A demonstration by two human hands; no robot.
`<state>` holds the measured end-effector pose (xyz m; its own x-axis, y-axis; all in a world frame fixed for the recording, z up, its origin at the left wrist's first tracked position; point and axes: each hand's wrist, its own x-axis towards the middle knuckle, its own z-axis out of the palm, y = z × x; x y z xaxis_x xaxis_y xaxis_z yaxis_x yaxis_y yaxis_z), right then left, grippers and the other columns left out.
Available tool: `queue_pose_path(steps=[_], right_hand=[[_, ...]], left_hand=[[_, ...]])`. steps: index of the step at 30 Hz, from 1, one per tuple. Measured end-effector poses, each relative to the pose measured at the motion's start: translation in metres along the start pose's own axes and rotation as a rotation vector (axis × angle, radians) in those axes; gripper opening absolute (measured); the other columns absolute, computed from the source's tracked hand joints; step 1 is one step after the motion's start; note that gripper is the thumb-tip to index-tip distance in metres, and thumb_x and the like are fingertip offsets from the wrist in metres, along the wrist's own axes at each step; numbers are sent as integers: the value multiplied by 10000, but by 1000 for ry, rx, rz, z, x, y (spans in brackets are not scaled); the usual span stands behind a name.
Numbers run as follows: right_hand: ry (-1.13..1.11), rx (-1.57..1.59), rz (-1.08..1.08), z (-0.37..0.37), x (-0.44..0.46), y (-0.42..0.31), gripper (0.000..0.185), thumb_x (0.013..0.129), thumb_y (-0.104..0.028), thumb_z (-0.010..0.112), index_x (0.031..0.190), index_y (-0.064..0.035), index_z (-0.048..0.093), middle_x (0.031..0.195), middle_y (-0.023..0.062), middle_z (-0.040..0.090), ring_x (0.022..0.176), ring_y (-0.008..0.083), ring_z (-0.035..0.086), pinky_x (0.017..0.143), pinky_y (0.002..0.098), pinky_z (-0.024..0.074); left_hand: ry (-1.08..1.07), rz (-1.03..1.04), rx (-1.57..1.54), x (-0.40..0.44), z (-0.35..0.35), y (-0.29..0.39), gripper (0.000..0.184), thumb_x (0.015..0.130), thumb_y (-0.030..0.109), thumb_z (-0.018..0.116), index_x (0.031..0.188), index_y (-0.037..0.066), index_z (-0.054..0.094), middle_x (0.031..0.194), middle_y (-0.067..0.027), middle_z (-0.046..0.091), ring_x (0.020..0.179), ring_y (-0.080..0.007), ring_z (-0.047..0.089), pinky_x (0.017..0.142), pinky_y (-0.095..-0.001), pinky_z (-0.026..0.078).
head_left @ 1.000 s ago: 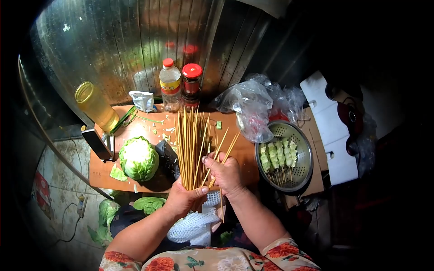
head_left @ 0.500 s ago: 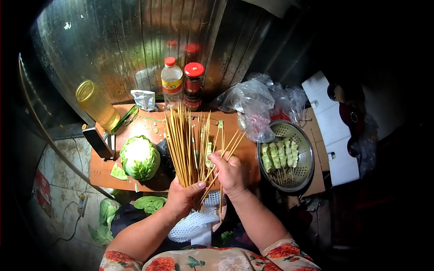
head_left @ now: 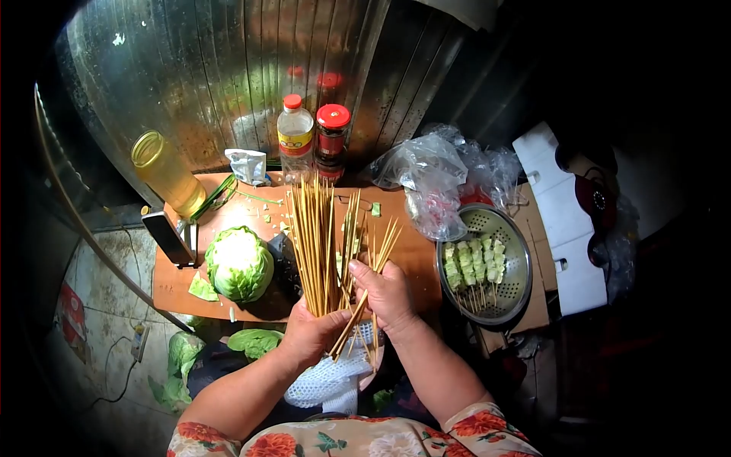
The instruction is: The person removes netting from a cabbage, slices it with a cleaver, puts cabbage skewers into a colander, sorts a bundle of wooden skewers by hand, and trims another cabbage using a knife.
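My left hand is closed around a thick bundle of wooden skewers, points upward, over the table's front edge. Close beside it, my right hand grips a few skewers that lean to the upper right; their lower ends cross in front of my left thumb. A head of cabbage sits left of the bundle, with a dark thing partly hidden between them. Right of my hands, a metal colander holds several skewered pale green pieces.
The wooden table carries a clear bottle, a red-lidded jar, a tilted yellowish container and a phone. Clear plastic bags lie behind the colander, beside white foam. Cabbage leaves lie low on the left.
The skewers in my right hand have drawn closer together into a tighter bunch. The left hand still grips the large bundle. The whole view has shifted slightly.
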<state>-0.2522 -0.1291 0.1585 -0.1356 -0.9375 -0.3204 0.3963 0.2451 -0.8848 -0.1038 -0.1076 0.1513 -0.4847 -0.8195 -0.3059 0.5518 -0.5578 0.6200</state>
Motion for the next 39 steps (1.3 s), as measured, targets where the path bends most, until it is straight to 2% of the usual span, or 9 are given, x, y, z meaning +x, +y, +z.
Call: queue_pose_path(steps=[5,7,10,16,26,28,29,31,39], right_hand=[[4,17,-24,-8,4,10,79,886,-75,601,921,-4,606,814,-5,591,702,68,534,645,235,461],[31,-8,-60,-5,4,11,76,888,-73,594,923,-6,602,808,-11,586,705,66,525,649,231,453],[71,-56,-155,-3,7,18,61,903,-78,565,935,-29,582,800,-21,562,690,58,517,628,217,446],[117,-115,-246,-3,8,22,90,891,-95,574,935,-17,584,816,-6,596,737,81,531,687,245,453],[172,-321,-342,-4,9,26,193,847,-139,592,977,2,570,813,82,626,734,150,590,700,305,490],[170,-318,-344,-4,10,28,192,855,-137,584,989,-1,572,803,70,620,722,142,583,686,297,487],[169,-316,-347,-4,10,28,191,863,-136,577,1001,-4,573,794,58,614,710,134,575,673,289,485],[176,-279,-308,0,7,25,174,875,-133,563,996,-8,576,777,40,598,693,116,555,652,269,470],[161,-69,-208,9,2,19,166,935,-168,532,972,-15,586,714,-14,528,639,64,463,595,207,394]], left_hand=[[-2,-12,-18,-1,-1,-1,426,821,-54,639,1203,29,470,1083,-92,613,943,-204,636,817,-319,532],[48,15,2,-1,3,0,307,817,5,663,1088,24,520,873,-78,632,689,-180,630,577,-299,527],[67,13,-19,0,7,0,276,817,25,671,1053,25,528,812,-84,624,604,-184,611,500,-293,504],[91,10,32,0,2,-2,255,819,58,683,1025,18,538,778,-86,614,566,-184,597,485,-295,500],[133,108,8,2,3,-6,278,819,30,675,1058,8,534,834,-84,629,645,-180,624,577,-296,540],[93,12,35,1,-3,-5,389,830,-9,657,1178,20,487,1048,-78,619,915,-161,619,773,-300,535],[94,12,35,1,-1,-5,389,830,-9,657,1178,20,487,1048,-78,619,915,-161,619,773,-300,535],[146,125,53,2,4,-7,285,822,15,669,1073,8,532,895,-85,631,705,-181,632,590,-306,547],[108,153,64,3,0,-9,355,820,-25,661,1149,-7,529,1020,-97,640,880,-181,641,772,-297,535]])
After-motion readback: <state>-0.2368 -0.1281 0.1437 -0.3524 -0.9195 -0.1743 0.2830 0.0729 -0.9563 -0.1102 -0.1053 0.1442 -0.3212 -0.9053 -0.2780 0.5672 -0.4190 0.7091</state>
